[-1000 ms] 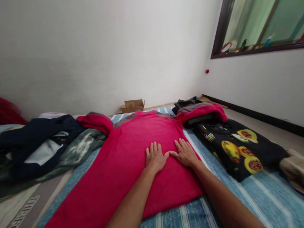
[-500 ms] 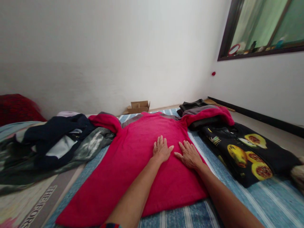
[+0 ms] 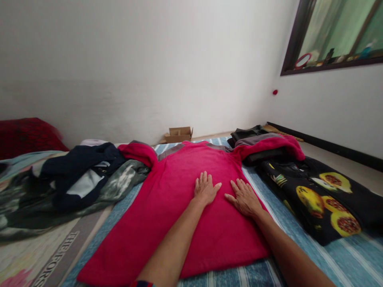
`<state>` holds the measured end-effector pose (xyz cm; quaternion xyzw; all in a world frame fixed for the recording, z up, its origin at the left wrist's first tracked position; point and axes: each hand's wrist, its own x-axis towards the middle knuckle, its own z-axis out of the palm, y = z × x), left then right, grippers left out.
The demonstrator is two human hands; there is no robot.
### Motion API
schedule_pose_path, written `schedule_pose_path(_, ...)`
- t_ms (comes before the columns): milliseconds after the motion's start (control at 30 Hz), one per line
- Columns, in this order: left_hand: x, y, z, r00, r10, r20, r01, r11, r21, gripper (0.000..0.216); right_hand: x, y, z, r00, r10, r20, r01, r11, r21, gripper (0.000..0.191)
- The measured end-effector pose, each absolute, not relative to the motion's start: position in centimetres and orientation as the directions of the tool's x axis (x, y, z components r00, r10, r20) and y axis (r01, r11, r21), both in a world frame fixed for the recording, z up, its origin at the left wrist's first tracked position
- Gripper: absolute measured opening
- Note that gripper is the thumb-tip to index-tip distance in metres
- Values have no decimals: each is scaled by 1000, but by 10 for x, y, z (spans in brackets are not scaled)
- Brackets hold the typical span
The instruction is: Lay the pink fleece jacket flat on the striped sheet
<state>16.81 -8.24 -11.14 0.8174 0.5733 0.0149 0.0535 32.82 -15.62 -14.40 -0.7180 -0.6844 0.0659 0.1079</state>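
Spread flat, a red shirt [image 3: 179,207] with grey shoulder bands is lying face up on the blue striped sheet [image 3: 338,263], one sleeve draping over dark folded clothes [image 3: 257,137] on the right. Both hands are resting palm-down on its chest, grasping nothing: the left hand [image 3: 206,189] and right hand [image 3: 245,197] are lying side by side, just apart, fingers stretched out and slightly fanned.

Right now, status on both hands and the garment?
Left hand and right hand flat, open on red shirt. Shirt spread on striped mat. Its right sleeve drapes over dark folded clothes.
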Motion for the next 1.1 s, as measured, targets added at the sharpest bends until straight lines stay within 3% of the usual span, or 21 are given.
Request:
schedule_pose_path(167,151,-71,-118,238,970,-46,970,-235,52,81,328,-156,-144,52,997,57,973,-38,-229,83)
schedule_pose_path(1100,128,-81,-106,217,967,-133,976,-215,34,81,330,-155,-149,44,997,58,970,-29,-241,83)
